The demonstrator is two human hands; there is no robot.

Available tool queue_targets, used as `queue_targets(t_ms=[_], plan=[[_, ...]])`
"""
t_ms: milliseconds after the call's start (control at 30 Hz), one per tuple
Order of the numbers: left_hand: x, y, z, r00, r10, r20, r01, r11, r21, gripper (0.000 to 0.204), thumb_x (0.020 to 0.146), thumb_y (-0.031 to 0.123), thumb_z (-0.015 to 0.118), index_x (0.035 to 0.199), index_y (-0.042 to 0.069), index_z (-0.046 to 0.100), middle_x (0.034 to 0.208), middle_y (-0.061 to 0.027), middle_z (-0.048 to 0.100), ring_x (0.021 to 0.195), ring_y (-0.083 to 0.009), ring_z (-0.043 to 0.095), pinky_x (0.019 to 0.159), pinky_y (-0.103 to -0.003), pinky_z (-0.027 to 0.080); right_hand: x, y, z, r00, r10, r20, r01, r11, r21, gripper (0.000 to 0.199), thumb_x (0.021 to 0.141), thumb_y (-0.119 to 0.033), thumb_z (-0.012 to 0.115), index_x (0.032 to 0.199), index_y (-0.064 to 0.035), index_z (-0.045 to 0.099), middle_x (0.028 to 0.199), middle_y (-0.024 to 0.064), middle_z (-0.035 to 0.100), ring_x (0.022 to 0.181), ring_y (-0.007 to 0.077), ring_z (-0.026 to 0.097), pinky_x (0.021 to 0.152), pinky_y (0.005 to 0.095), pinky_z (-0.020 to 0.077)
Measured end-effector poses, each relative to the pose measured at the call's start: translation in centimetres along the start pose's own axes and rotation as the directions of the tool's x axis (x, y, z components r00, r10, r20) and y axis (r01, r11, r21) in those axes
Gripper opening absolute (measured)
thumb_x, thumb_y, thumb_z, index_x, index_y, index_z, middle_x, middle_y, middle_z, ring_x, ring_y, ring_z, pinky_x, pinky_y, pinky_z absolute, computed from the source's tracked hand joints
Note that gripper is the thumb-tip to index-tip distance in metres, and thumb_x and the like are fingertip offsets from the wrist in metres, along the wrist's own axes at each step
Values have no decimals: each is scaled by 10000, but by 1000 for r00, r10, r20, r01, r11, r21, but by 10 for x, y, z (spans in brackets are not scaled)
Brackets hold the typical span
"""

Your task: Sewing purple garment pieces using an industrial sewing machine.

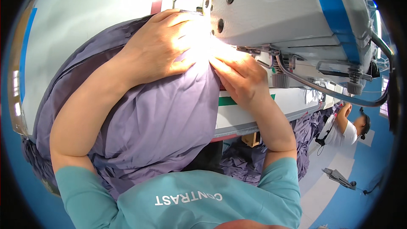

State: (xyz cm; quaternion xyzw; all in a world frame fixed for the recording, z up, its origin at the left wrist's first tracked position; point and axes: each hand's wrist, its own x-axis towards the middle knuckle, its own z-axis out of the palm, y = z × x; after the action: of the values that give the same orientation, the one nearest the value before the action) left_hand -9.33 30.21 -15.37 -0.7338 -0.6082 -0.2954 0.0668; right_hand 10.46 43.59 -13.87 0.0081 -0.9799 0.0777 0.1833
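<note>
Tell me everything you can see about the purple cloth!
The purple cloth is a big, soft, greyish-purple fabric, thin-looking and full of folds. It lies bunched on the white sewing table and spills over its near edge toward the person's lap. The left hand presses flat on top of it; the right hand pinches its edge beside the sewing machine, under a bright lamp glare.

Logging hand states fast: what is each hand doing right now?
Left hand: open, palm pressed flat on the purple woven fabric.
Right hand: fingers curled, pressing the same fabric; grip cannot be told.
</note>
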Motion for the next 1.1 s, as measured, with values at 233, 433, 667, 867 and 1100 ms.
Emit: queue_targets(t_ms=[233,433,667,867,1100], plan=[[1,-3,-2,1000,-16,0,16,1000,-2,281,766,219,695,936,11,614,1098,-129,586,1153,-293,518,1042,-421,396,0,1,1,1000,-13,1,13,999,37,319,753,-56,691,1071,-82,692,1097,31,673,982,207,635,839,321,508],[0,-8,-1,1000,-24,0,24,999,-37,310,744,206,702,966,4,623,1167,-132,584,1168,-297,510,1055,-427,382,0,1,6,1000,11,-9,-11,999,39,334,746,-31,706,1075,-85,695,1099,34,673,976,200,635,836,316,508],[1,-16,1,999,-27,-30,29,998,64,536,693,243,741,1166,30,606,1250,-121,568,1235,-277,470,1124,-430,308,-2,4,8,995,10,-94,-10,1000,-3,316,780,-62,710,1092,-114,699,1113,17,672,922,180,627,797,287,496],[5,-16,1,999,-49,-13,49,997,64,584,669,256,753,1188,40,597,1243,-105,577,1241,-262,470,1134,-435,298,-4,3,2,997,63,34,-61,996,-62,306,786,-76,708,1087,-129,703,1115,-5,673,883,164,617,782,277,490],[3,-21,1,999,-49,4,49,996,68,579,671,211,734,1205,41,590,1284,-88,570,1259,-247,465,1139,-444,286,-3,1,5,993,114,36,-111,991,-68,296,792,-84,709,1085,-125,706,1110,15,677,907,175,633,790,284,493]])
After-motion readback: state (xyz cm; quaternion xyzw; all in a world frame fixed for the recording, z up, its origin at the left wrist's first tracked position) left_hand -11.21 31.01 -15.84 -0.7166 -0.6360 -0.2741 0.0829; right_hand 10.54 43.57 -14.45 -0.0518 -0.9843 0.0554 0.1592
